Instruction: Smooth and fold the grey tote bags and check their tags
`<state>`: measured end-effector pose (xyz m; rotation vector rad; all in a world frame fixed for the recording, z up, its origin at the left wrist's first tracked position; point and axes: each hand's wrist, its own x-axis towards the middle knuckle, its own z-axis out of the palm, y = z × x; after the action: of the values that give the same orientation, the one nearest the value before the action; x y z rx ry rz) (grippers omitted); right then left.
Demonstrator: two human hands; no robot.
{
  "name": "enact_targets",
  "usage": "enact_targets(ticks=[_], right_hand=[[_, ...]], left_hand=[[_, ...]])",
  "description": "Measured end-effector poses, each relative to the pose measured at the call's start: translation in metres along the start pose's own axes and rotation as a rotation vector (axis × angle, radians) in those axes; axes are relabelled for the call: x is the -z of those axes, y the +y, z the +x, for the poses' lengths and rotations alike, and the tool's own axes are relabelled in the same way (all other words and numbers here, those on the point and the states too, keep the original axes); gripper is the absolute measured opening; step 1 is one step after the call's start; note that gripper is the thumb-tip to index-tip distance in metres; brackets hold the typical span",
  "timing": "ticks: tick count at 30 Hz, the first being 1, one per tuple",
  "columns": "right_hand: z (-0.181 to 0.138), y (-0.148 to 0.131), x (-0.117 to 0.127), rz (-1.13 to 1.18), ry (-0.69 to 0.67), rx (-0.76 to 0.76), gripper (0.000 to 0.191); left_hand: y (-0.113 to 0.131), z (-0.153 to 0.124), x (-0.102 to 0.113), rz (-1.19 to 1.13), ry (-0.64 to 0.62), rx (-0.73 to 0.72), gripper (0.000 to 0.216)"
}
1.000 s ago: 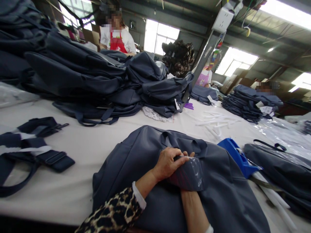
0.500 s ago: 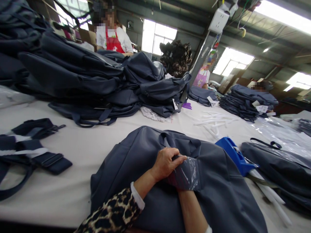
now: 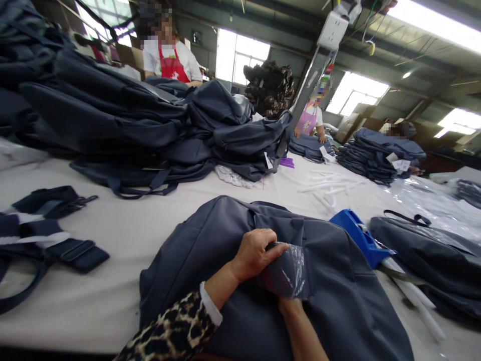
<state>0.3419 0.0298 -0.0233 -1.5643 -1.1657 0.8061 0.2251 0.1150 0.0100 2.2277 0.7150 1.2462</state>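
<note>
A dark navy bag lies before me on the white-covered table. On its front is a handle wrap covered in clear, shiny plastic film. My left hand, below a leopard-print sleeve, is closed on the upper left edge of this wrap, thumb on top. My right hand reaches up from below. Its fingers go under the wrap and are hidden, so their grip does not show. Behind the wrap, a strap runs along the bag's top.
Navy bags are heaped at the back left. Straps with buckles lie at left. Right of my bag are a blue tape dispenser, white tubes and another bag. Co-workers stand across the table, near a metal post.
My right hand has slid slightly down and right under the wrap, its forearm now more slanted. My left hand keeps its hold. A far co-worker's hands now show on a bag stack.
</note>
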Motion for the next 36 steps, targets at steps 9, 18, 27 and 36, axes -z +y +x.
enact_targets(ticks=[9, 18, 27, 36], right_hand=[[-0.042, 0.005, -0.011, 0.395, -0.065, -0.249, 0.055], [-0.039, -0.018, -0.016, 0.613, -0.061, -0.479, 0.049], [-0.036, -0.063, 0.052, -0.245, -0.369, 0.136, 0.039], [0.011, 0.038, 0.082, -1.172, -0.288, 0.550, 0.061]], left_hand=[[-0.010, 0.005, 0.005, 0.141, -0.079, 0.079, 0.045], [-0.029, 0.008, -0.016, 0.585, -0.329, 0.098, 0.047], [-0.043, -0.002, -0.036, 0.685, -0.359, 0.050, 0.035], [-0.040, -0.004, -0.027, 0.797, -0.281, 0.091, 0.036]])
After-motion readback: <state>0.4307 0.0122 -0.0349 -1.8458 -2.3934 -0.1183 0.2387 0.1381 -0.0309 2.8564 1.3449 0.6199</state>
